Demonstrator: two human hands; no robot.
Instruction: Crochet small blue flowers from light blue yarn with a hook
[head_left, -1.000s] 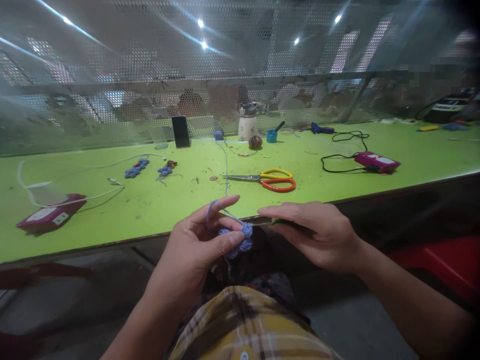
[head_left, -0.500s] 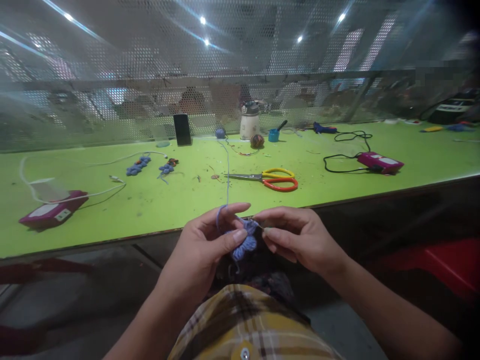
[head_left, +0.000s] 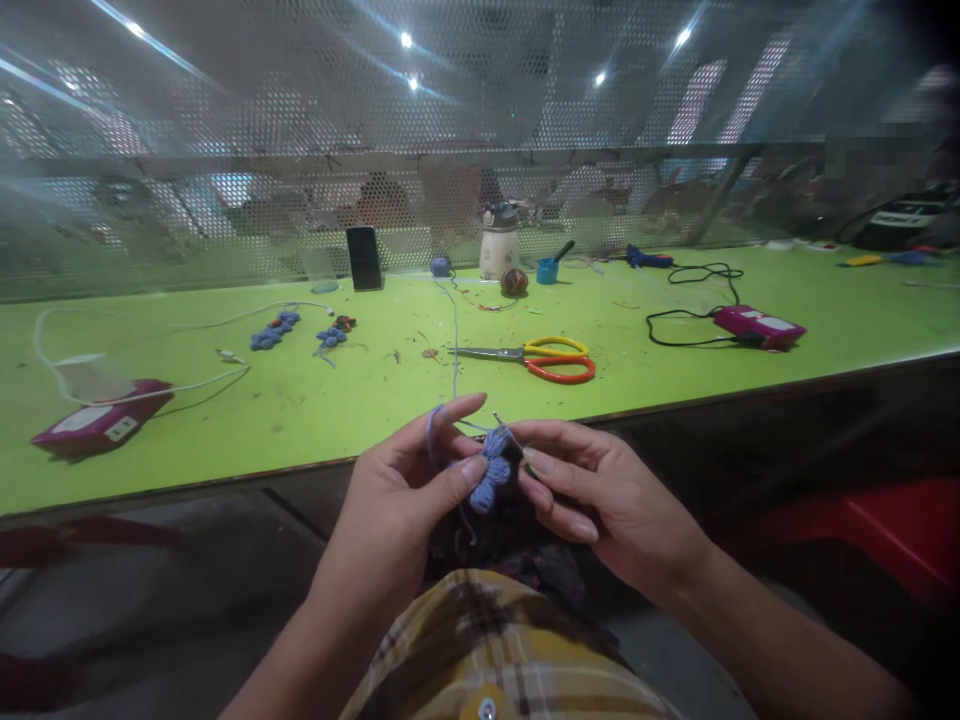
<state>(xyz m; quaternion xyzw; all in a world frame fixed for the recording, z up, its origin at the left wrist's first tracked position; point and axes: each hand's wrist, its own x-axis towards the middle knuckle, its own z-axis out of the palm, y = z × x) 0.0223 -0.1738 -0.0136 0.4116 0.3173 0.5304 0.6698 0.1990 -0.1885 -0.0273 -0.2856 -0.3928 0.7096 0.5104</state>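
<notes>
Between thumb and fingers my left hand [head_left: 409, 475] pinches a small blue crocheted flower [head_left: 491, 472], its petals fanning out below and to the right. Blue yarn [head_left: 455, 345] runs over the raised left index finger and back across the table to a small blue yarn ball [head_left: 440, 266]. My right hand [head_left: 600, 480] is closed on a thin crochet hook [head_left: 513, 436], whose tip pokes up above the flower's top edge. A loose yarn tail hangs under the flower. Both hands are in front of the table's near edge.
Scissors [head_left: 525, 355] lie on the green table [head_left: 360, 400], beyond the hands. Finished blue pieces [head_left: 275, 331], a phone [head_left: 364, 258], a bottle [head_left: 499, 245], a multicoloured yarn ball [head_left: 514, 283], a blue cup [head_left: 547, 270] and magenta power strips [head_left: 759, 327] stand or lie around.
The hook's tip has risen above the flower, with yarn at it. The flower has tilted, showing more petals, and my left index finger has shifted slightly left.
</notes>
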